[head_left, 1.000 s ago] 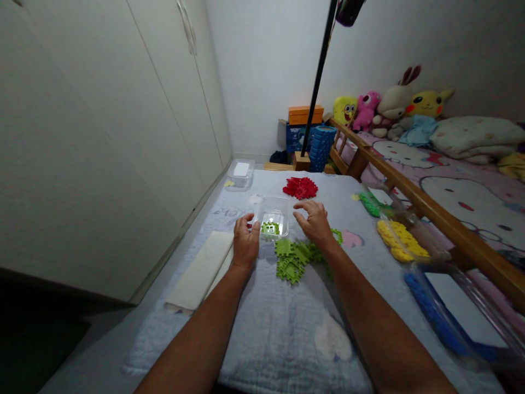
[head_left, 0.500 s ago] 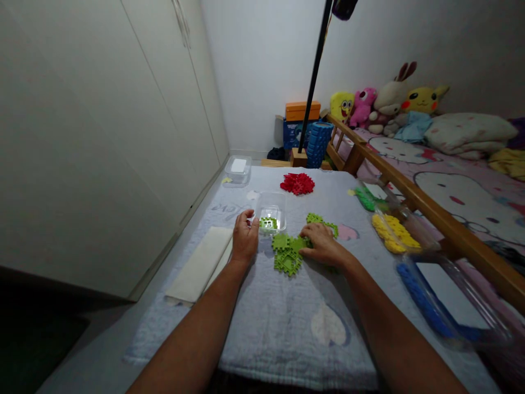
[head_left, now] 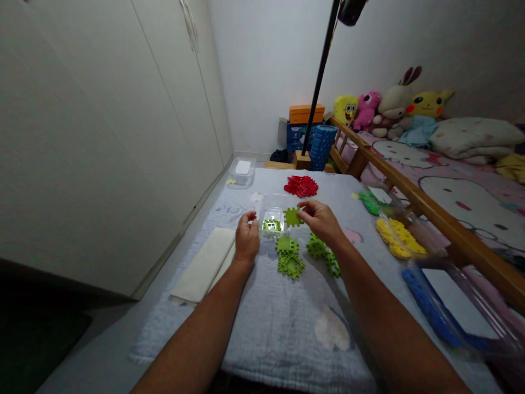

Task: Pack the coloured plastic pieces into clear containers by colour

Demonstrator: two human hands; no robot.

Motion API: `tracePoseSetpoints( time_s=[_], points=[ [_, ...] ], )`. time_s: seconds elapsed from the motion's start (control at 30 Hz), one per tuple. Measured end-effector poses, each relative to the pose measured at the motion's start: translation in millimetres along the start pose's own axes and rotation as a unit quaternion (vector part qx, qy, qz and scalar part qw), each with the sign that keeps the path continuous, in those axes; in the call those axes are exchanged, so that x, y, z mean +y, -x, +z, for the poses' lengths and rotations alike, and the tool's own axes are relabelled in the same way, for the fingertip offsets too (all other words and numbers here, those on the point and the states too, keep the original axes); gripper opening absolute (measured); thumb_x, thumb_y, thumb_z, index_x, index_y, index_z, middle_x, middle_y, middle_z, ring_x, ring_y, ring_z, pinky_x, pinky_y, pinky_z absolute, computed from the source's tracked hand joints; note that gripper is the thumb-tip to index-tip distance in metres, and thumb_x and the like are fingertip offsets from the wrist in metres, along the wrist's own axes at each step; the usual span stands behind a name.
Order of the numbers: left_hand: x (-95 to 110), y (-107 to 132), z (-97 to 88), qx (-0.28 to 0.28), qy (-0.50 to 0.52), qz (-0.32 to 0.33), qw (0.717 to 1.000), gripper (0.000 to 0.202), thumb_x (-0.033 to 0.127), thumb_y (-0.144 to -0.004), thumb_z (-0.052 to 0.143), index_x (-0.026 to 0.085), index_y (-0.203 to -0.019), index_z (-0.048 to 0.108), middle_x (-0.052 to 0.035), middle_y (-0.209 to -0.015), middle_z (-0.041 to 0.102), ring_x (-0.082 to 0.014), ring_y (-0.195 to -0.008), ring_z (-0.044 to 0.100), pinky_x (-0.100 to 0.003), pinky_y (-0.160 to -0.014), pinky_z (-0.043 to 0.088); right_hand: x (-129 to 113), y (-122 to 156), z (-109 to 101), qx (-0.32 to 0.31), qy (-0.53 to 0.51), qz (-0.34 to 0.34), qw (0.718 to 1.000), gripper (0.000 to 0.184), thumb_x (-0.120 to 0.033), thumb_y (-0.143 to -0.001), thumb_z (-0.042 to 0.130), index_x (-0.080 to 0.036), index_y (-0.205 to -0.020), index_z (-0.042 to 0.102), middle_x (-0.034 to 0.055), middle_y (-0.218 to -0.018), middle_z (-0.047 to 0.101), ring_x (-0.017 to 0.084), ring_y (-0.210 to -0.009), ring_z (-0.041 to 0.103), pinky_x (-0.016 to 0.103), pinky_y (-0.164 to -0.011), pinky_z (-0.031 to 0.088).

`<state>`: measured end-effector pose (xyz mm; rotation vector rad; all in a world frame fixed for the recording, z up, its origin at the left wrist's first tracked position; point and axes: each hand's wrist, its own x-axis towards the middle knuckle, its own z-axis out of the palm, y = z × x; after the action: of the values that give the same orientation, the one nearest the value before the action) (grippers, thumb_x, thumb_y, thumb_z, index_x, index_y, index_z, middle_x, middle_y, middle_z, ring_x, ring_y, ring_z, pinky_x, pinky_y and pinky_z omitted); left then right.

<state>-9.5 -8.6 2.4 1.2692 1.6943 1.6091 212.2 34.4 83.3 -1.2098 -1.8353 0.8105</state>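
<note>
In my right hand (head_left: 322, 221) is a flat green toothed building tile (head_left: 292, 217), pinched by its right edge just beside a clear plastic container (head_left: 267, 201). My left hand (head_left: 247, 241) has its fingers curled at the left wall of that container, steadying it. Inside the container lies a green tile with a window pattern (head_left: 272, 226). Nearer to me, a pile of green tiles (head_left: 291, 265) rests on the cloth, and further green tiles (head_left: 318, 246) lie partly under my right wrist.
Red pieces (head_left: 301, 186) are heaped at the far side. A clear box (head_left: 241, 172) stands far left, a folded cream cloth (head_left: 205, 262) at left. Along the bed rail (head_left: 435, 219) are boxes of green (head_left: 369, 202), yellow (head_left: 397, 238) and blue pieces (head_left: 430, 309).
My right hand has lifted a green tile from the pile and carried it up and away to the container's right side. My left hand stays at the container.
</note>
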Motion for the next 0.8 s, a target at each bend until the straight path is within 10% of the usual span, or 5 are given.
tracePoseSetpoints(
  time_s=[0.23,0.43,0.6,0.8],
  points=[
    [2,0,0.4,-0.002,0.027,-0.012,1.000,0.029,0.027,-0.088,0.052,0.018,-0.113,0.064,-0.0050,-0.104,0.069,-0.0129,-0.067,0.060,-0.028,-0.070,0.053,-3,-11,44,0.018,0.124,0.003,0.992,0.022,-0.025,-0.088,0.063,-0.021,-0.106,0.073,0.0065,-0.091,0.076,0.024,-0.089,0.066,0.038,-0.087,0.048],
    [1,0,-0.3,0.000,0.013,-0.014,1.000,0.030,0.028,-0.087,0.053,0.019,-0.112,0.065,-0.0046,-0.101,0.069,-0.0136,-0.067,0.060,-0.028,-0.068,0.051,16,6,23,0.061,0.195,-0.021,0.979,0.025,-0.027,-0.089,0.062,-0.020,-0.111,0.074,0.0133,-0.117,0.074,0.028,-0.106,0.063,0.043,-0.101,0.043],
    [1,1,-0.1,0.001,0.028,-0.020,0.999,0.028,0.029,-0.089,0.053,0.018,-0.111,0.065,-0.0048,-0.102,0.069,-0.0136,-0.069,0.060,-0.028,-0.069,0.052,25,31,9,-0.004,0.233,-0.007,0.973,0.016,-0.026,-0.092,0.058,-0.022,-0.093,0.074,0.0085,-0.103,0.076,0.026,-0.103,0.063,0.041,-0.098,0.040],
    [3,2,-1.0,-0.001,0.018,-0.014,1.000,0.027,0.035,-0.092,0.055,0.019,-0.111,0.065,-0.0049,-0.100,0.068,-0.0146,-0.070,0.060,-0.028,-0.069,0.051,20,55,27,-0.106,0.306,-0.017,0.946,0.033,-0.036,-0.088,0.071,-0.020,-0.116,0.075,0.0128,-0.126,0.072,0.033,-0.117,0.055,0.044,-0.099,0.035]
  ],
)
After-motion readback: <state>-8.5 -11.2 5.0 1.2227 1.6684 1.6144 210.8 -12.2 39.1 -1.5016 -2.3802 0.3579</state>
